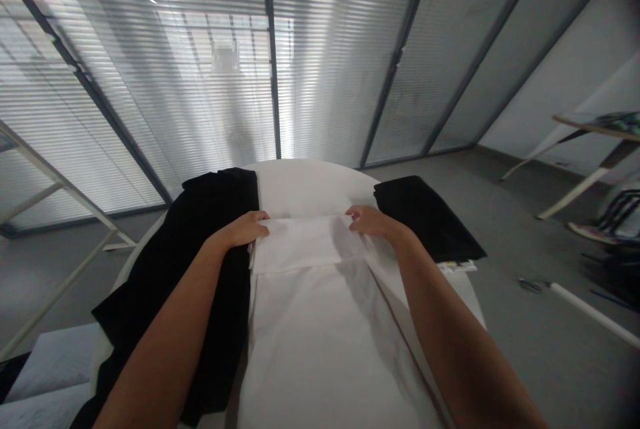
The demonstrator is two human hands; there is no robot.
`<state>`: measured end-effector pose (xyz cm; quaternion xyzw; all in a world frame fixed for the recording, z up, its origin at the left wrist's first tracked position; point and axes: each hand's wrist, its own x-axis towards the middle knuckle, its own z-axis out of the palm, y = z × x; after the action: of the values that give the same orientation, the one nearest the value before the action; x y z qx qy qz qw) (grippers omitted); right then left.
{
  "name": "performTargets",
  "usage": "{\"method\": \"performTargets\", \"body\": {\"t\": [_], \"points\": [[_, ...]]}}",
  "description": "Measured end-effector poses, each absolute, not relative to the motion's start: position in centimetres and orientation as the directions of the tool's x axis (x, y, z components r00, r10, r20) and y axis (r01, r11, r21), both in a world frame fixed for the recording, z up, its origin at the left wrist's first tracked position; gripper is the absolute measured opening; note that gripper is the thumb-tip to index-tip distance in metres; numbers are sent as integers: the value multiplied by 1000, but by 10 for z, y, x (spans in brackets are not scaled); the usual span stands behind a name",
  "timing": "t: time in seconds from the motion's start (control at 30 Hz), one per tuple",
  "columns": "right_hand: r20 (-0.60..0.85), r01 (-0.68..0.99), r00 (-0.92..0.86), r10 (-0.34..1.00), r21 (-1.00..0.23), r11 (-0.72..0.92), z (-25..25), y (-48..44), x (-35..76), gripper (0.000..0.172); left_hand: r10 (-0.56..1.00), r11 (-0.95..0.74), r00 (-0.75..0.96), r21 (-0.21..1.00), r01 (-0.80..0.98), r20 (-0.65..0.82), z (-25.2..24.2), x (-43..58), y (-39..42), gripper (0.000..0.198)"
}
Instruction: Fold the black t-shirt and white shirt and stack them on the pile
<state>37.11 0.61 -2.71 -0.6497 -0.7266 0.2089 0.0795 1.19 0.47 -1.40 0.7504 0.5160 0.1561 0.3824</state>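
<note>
A long white cloth garment [320,342] lies lengthwise on a round white table [310,186]; its exact kind is hard to tell. At its far end a band of the cloth is folded back toward me. My left hand [246,228] pinches the left corner of this fold between thumb and fingers. The right corner is gripped the same way by my right hand [373,222]. Beside my left arm a black garment [175,249] is spread over the table's left side. A folded black cloth [425,216] rests to the right of my right hand.
Glass partitions with blinds [325,82] stand beyond the table. A pale metal frame [65,182] is at the left, above papers or sheets [55,362]. On the right are another table [600,126], a white pole [595,312] and dark items on the grey floor.
</note>
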Motion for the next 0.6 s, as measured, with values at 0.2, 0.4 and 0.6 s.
{"method": "performTargets", "body": {"t": [0.2,0.4,0.6], "points": [[-264,773,35,964,-604,-193,-15,-1,357,32,871,59,377,830,555,-314,-5,13,-5,40],[-368,485,117,923,-790,-376,-5,-10,351,37,869,189,356,896,403,-343,5,11,-9,41],[-296,331,102,950,-890,-313,5,-18,344,40,938,155,261,951,269,-227,7,16,-9,42]]}}
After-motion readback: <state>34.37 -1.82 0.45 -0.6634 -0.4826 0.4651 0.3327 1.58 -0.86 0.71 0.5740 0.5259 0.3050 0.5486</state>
